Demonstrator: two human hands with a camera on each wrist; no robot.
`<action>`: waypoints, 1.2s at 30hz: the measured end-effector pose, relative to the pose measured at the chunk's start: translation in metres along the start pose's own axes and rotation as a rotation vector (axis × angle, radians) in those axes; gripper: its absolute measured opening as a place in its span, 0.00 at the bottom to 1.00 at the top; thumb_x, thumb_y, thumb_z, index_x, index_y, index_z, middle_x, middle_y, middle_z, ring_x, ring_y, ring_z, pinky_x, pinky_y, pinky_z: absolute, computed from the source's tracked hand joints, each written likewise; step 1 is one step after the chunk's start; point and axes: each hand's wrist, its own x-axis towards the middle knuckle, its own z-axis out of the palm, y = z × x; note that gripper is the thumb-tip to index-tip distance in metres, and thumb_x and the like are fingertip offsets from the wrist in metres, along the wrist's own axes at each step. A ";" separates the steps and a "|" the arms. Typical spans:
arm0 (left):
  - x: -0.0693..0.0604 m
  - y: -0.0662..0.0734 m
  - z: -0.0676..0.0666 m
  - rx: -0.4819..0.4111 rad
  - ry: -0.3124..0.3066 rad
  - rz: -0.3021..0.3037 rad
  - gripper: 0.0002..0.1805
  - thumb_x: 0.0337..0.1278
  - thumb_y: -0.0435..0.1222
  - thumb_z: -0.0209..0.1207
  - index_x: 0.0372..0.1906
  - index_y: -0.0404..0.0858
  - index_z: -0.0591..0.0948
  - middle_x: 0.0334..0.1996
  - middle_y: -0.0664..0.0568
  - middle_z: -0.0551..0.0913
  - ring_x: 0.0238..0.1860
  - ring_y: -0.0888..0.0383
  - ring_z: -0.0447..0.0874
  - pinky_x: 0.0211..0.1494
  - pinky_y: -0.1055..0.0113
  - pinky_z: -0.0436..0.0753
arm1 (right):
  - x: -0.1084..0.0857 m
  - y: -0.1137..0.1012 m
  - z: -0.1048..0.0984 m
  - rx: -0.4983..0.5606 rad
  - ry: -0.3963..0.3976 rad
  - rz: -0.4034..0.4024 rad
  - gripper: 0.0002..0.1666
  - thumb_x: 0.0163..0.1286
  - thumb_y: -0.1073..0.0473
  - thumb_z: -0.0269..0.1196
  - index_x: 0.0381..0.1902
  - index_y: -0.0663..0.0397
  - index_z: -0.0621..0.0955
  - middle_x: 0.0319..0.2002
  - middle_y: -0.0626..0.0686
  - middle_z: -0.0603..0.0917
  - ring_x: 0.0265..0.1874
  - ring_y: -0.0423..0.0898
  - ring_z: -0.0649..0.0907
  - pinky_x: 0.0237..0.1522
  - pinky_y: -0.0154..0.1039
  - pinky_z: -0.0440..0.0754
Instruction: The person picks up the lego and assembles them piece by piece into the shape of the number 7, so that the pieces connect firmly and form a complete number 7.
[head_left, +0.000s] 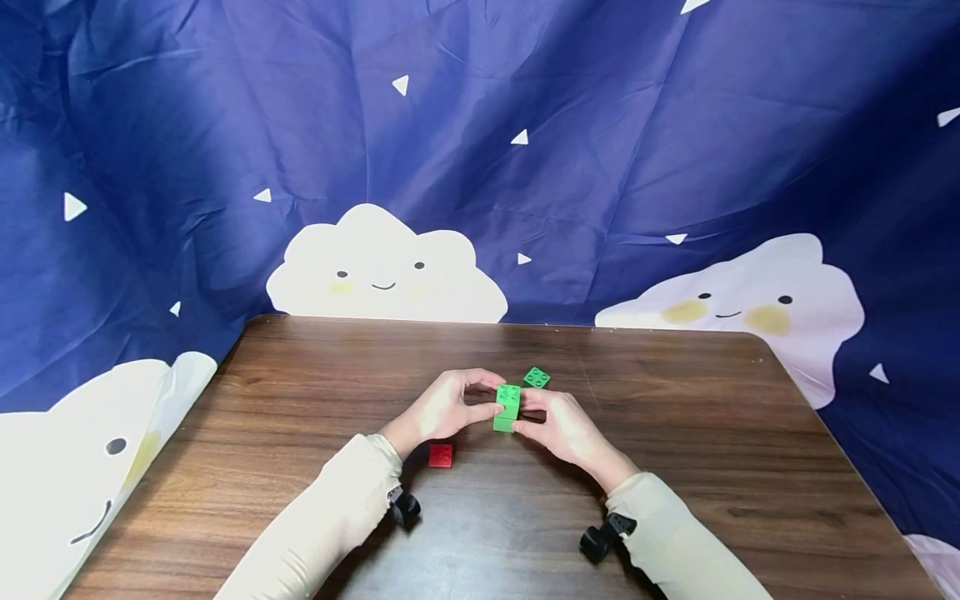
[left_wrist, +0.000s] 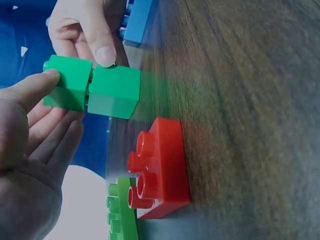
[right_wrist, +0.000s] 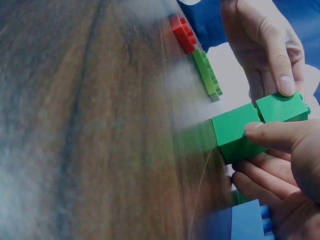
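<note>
Green plastic is held up over the brown desk (head_left: pixel 690 400) in the head view: an upper brick (head_left: pixel 509 402) is pinched by the fingers of the left hand (head_left: pixel 444 408), and a lower brick (head_left: pixel 503 425), right under it, by those of the right hand (head_left: pixel 566 425). A red brick (head_left: pixel 440 456) is seen near the left wrist, and a small green brick (head_left: pixel 536 377) just past the right hand.

From the left wrist, a thin gap is shown between the held bricks. A light green brick (left_wrist: pixel 122 210) is partly hidden by the red one.

From the right wrist, a blue brick (right_wrist: pixel 246 221) is seen near the right fingers.
</note>
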 end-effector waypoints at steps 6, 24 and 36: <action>0.001 0.000 -0.002 0.025 -0.003 0.028 0.17 0.66 0.32 0.72 0.57 0.33 0.87 0.51 0.45 0.93 0.56 0.49 0.92 0.64 0.54 0.89 | 0.001 0.001 -0.001 -0.010 -0.001 -0.009 0.24 0.71 0.64 0.74 0.64 0.60 0.86 0.59 0.59 0.90 0.58 0.56 0.91 0.62 0.51 0.89; 0.000 -0.002 -0.001 0.085 0.006 0.086 0.17 0.65 0.32 0.73 0.57 0.33 0.87 0.50 0.45 0.93 0.55 0.50 0.92 0.64 0.53 0.89 | 0.000 0.001 -0.001 -0.030 -0.005 -0.021 0.23 0.71 0.64 0.73 0.63 0.60 0.86 0.59 0.59 0.91 0.58 0.56 0.91 0.61 0.51 0.89; 0.001 -0.007 0.000 0.134 0.011 0.178 0.17 0.64 0.31 0.73 0.55 0.30 0.87 0.49 0.42 0.93 0.53 0.47 0.93 0.63 0.52 0.89 | 0.000 -0.001 0.000 -0.027 -0.003 -0.017 0.23 0.71 0.64 0.73 0.62 0.61 0.87 0.57 0.59 0.91 0.58 0.56 0.91 0.62 0.52 0.89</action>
